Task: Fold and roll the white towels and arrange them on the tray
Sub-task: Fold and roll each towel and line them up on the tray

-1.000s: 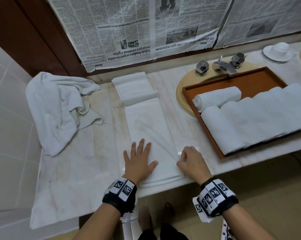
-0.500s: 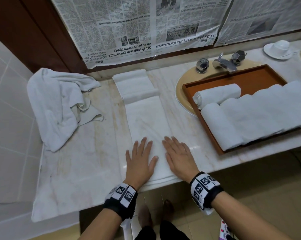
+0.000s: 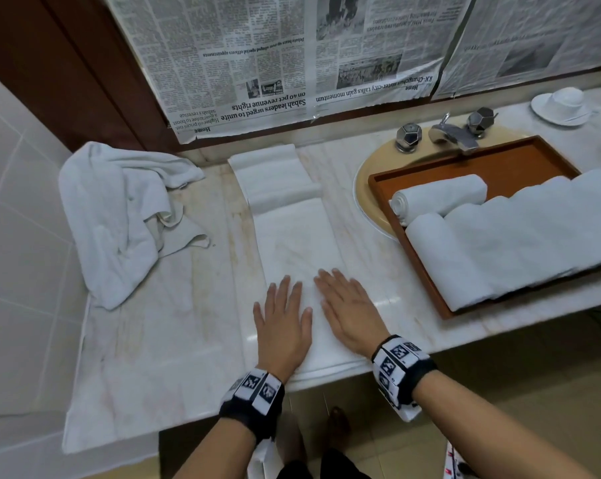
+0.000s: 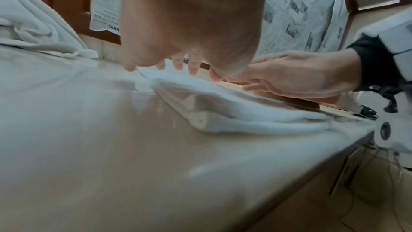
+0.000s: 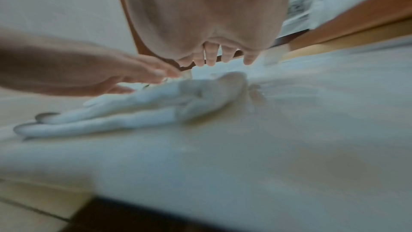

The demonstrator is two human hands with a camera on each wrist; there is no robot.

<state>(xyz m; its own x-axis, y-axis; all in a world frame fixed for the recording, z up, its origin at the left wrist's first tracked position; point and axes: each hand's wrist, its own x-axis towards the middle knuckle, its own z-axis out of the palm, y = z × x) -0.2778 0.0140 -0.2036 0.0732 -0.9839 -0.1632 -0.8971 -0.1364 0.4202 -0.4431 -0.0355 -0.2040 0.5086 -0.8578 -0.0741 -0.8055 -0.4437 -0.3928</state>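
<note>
I am pressing my left hand (image 3: 282, 323) flat, fingers spread and straight, on the near end of the folded towel (image 3: 297, 236); my right hand (image 3: 349, 311) is lying beside it in the same way, palm down and pinching nothing. The towel is stretching away from me as a long strip on the worktop (image 3: 160, 340), its near end lying at the front edge and its far end doubled back near the wall.

From the wrist views the near end is looking loose: the layers (image 4: 200, 115) are gaping, not lying flush. If I am starting the roll from here, I am judging that those layers could slide apart and give a crooked, slack roll. Pressing unevenly could also skew the strip sideways, or drag the end off the worktop's edge.

Further out, the tray (image 3: 520, 164) is sitting over the basin to my right, crowded with rolls (image 3: 440, 193), so squeezing another in could nudge them loose. The heap (image 3: 112, 216) on my left is waiting, well apart.
</note>
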